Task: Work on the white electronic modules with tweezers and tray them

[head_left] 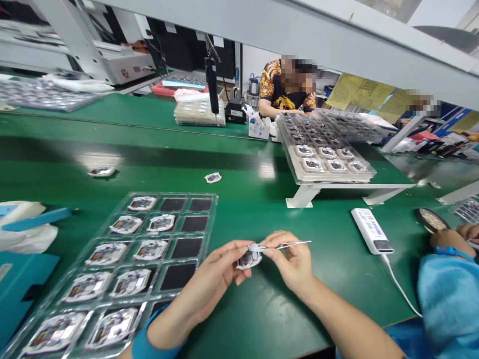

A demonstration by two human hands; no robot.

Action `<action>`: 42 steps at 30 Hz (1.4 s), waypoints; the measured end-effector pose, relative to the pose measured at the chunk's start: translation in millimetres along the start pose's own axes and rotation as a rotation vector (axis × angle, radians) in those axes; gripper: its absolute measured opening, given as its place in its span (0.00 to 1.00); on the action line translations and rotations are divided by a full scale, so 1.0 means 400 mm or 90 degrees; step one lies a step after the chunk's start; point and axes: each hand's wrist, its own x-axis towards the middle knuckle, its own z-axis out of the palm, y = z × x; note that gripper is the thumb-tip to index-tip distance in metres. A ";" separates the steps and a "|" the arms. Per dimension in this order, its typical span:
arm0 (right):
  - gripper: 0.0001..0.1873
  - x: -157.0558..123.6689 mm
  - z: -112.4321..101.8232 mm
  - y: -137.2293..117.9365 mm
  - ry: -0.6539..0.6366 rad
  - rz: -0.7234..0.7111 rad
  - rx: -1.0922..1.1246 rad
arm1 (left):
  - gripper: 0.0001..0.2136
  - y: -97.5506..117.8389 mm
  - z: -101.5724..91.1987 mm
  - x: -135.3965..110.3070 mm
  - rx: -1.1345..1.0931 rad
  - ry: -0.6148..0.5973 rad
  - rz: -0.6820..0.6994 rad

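Observation:
My left hand [220,265] is closed on a small white-framed electronic module [249,257], held tilted between thumb and fingers above the green bench. From the other side my right hand [290,259] pinches a slender pale tool like tweezers [295,244]. The tool's near end meets the module's upper edge, though fingers partly cover the contact. Left of my hands lies a clear compartment tray [215,207] with similar modules in its left and middle columns. Dark pads show in the right column's pockets. A loose module [213,177] rests on the bench behind the tray.
A second loose module [102,171] lies farther left. Stacked filled trays [329,174] sit on a raised white stand [301,195]. To the right are a white corded device [370,232] and a co-worker's blue sleeve [447,294]. Another person [286,94] sits across the bench.

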 end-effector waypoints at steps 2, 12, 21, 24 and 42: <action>0.05 0.001 -0.002 -0.001 -0.012 0.008 0.006 | 0.14 0.002 0.002 0.000 0.022 -0.003 0.003; 0.10 0.008 -0.005 0.007 0.067 0.213 0.106 | 0.14 -0.006 0.005 -0.002 0.268 0.038 0.152; 0.08 0.008 -0.004 0.009 0.076 0.241 0.136 | 0.13 -0.015 0.001 -0.001 0.307 0.011 0.160; 0.07 0.009 -0.005 0.006 0.079 0.223 0.120 | 0.14 -0.021 -0.002 0.001 0.302 0.005 0.155; 0.03 0.005 -0.006 0.006 0.057 0.138 0.119 | 0.14 -0.012 0.004 -0.003 0.280 0.023 0.153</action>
